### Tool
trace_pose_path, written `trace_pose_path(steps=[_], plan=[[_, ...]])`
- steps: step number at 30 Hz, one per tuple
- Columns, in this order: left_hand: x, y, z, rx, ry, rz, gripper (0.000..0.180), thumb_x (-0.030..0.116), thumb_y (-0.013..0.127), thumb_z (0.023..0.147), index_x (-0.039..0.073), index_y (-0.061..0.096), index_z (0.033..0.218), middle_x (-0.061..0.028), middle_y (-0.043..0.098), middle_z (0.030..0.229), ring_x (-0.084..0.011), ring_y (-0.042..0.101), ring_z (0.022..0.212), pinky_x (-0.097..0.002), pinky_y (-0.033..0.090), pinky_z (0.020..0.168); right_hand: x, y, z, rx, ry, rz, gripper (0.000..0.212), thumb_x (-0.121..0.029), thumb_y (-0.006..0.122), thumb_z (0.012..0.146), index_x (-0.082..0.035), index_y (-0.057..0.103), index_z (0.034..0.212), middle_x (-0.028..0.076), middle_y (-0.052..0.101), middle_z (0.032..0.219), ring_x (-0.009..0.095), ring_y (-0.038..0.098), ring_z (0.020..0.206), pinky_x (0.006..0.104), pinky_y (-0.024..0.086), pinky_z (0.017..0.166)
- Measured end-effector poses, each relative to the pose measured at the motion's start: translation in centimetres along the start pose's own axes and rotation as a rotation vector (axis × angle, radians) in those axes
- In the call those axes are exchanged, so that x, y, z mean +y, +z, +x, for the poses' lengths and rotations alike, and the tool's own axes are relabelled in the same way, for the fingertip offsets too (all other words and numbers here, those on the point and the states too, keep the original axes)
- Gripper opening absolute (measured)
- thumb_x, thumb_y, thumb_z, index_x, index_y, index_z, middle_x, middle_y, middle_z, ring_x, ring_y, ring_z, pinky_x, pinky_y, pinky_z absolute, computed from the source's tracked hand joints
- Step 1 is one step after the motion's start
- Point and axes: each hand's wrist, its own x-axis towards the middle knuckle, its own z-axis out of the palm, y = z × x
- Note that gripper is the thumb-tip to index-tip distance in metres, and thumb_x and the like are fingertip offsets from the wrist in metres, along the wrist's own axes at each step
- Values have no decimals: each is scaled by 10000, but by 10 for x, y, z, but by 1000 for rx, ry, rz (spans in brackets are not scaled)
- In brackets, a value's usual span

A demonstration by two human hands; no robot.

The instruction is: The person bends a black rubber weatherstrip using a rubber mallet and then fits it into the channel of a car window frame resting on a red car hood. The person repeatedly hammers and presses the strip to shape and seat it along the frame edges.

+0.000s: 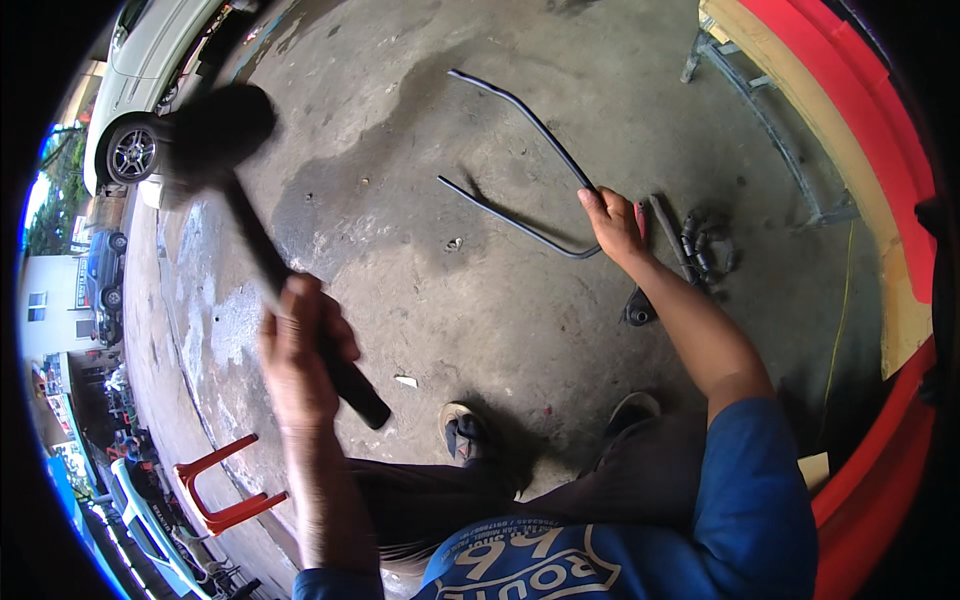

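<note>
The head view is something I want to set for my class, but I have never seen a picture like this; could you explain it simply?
There is no machine here, only a person with two bare hands. The single picture comes from a wide fisheye camera on the person's head, looking down, so straight edges bend near the rim. The left hand holds a hammer with a large black head, blurred in the picture. The right hand grips a bent bar, dark and roughly U-shaped. On the concrete floor, beyond the right forearm, lie some dark metal parts. A white car shows at the upper left.
</note>
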Motion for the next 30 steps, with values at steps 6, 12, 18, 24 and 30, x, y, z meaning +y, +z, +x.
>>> trace_pose_path(steps=[6, 12, 18, 24, 30], plan=[[-140, 21, -43, -108, -772, 23, 292, 289, 723, 951, 78, 523, 982, -34, 548, 689, -142, 529, 474, -311, 434, 398, 4, 2, 2, 87, 366, 10, 489, -484, 644, 997, -10, 621, 877, 108, 582, 720, 177, 531, 715, 379, 446, 679], [-195, 20, -62, -204, -901, 60, 305, 329, 671, 992, 56, 545, 944, -29, 549, 687, -135, 537, 494, -295, 447, 427, -2, -45, 8, 142, -113, -241, 525, -416, 778, 908, 24, 554, 729, 125, 506, 591, 174, 411, 556, 384, 410, 531], [-179, 37, -29, -177, -409, 141, 335, 344, 621, 1026, 40, 526, 919, -19, 534, 648, -115, 529, 478, -291, 435, 437, -4, -63, -1, 130, -166, -364, 388, -295, 774, 907, 28, 602, 775, 216, 601, 663, 347, 529, 544, 419, 461, 563], [-248, 78, 34, -101, -275, 257, 398, 395, 632, 1022, 30, 537, 897, -35, 553, 629, -125, 552, 488, -304, 449, 449, -2, -61, -1, 139, -242, -315, 337, -264, 750, 932, 7, 622, 778, 163, 581, 599, 270, 517, 504, 387, 441, 533], [-314, 85, 65, -169, -153, 722, 499, 493, 669, 958, -3, 618, 931, -120, 628, 670, -190, 614, 533, -343, 489, 503, -1, -64, 4, 118, -238, -344, 372, -295, 742, 954, 0, 605, 774, 137, 539, 568, 219, 479, 493, 376, 421, 525]])
